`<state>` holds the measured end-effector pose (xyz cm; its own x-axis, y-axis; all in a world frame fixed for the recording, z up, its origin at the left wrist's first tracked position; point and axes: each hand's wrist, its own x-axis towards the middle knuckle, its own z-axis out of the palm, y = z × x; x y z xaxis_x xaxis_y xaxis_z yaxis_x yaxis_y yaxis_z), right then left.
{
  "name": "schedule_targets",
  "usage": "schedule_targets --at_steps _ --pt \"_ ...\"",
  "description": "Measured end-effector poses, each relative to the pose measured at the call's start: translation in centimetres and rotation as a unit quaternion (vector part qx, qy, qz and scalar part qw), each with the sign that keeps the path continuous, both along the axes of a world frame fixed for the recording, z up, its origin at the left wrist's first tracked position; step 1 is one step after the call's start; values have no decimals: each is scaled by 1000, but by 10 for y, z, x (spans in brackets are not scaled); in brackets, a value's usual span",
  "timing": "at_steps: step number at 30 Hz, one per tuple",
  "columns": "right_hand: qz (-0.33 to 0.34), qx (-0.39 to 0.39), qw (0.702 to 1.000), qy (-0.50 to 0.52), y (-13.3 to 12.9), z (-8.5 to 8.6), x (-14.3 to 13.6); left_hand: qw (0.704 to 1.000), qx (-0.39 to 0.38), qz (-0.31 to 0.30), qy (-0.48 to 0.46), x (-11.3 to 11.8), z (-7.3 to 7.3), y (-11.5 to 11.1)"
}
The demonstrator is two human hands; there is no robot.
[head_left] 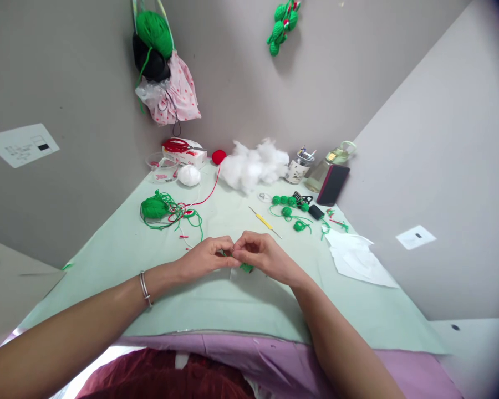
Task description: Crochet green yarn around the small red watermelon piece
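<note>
Close together above the pale green tabletop [183, 307], my left hand [208, 256] and my right hand [261, 255] meet at the fingertips. Both are closed in a pinch. Between and below them shows a small green crocheted piece [246, 267], mostly covered by the fingers. A short white strand [232, 274] hangs beneath. Beyond my right hand lies a crochet hook with a yellow handle [264, 221]. Green yarn [154, 208] and tangled strands of red and white spread past my left hand.
White stuffing [253, 166] is heaped at the back, beside a red yarn ball [219, 157] and a white yarn ball [189, 175]. Small green crocheted balls [291, 201], a propped phone [334, 185], a bottle [320, 174] and white paper [355, 255] sit at the right.
</note>
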<state>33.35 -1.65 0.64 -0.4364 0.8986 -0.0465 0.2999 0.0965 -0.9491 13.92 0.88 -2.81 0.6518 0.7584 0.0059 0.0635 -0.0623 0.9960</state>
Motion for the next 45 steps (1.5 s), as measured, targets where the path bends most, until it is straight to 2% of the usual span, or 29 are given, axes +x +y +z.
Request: schedule_targets --at_steps 2,4,7,9,11,15,17,20,24,29,33,37,40,42,43,45 --pt "-14 -14 1000 15 1 0 -2 1000 1 -20 -2 1 0 0" --pt "-63 -4 997 49 3 0 -2 999 -1 -33 -2 1 0 -1" --pt "-146 12 981 126 10 0 1 998 -11 -57 3 3 -2 -2" --pt "-170 0 968 182 14 0 6 997 -26 -78 1 4 -3 -3" --pt "-147 -45 963 219 15 1 9 994 -47 -94 -8 5 -4 -3" --pt "-38 -185 954 233 13 0 9 991 -80 -104 -27 3 -4 -1" --pt "-32 -208 946 248 14 -1 9 989 -92 -111 -27 3 -3 0" --pt "-99 -172 933 300 22 -2 18 985 -110 -130 -22 3 -1 -1" --pt "-197 -115 904 362 38 -4 43 981 -127 -148 -10 4 0 -4" --pt "-255 -86 888 373 46 -7 61 978 -158 -133 -18 2 0 -3" --pt "-271 -80 895 345 45 -10 56 981 -166 -93 -37 -1 1 -1" --pt "-265 -74 916 293 43 -10 49 982 -167 -49 -71 -4 -2 4" --pt "-250 25 963 96 38 -6 52 981 -166 -10 -102 -6 -5 8" --pt "-213 97 970 -58 33 -1 59 979 -162 20 -120 -7 -5 11" --pt "-178 107 973 -104 30 1 63 978 -161 35 -127 -8 -5 12" --pt "-61 98 975 -188 25 5 69 976 -158 64 -137 -9 -4 14"
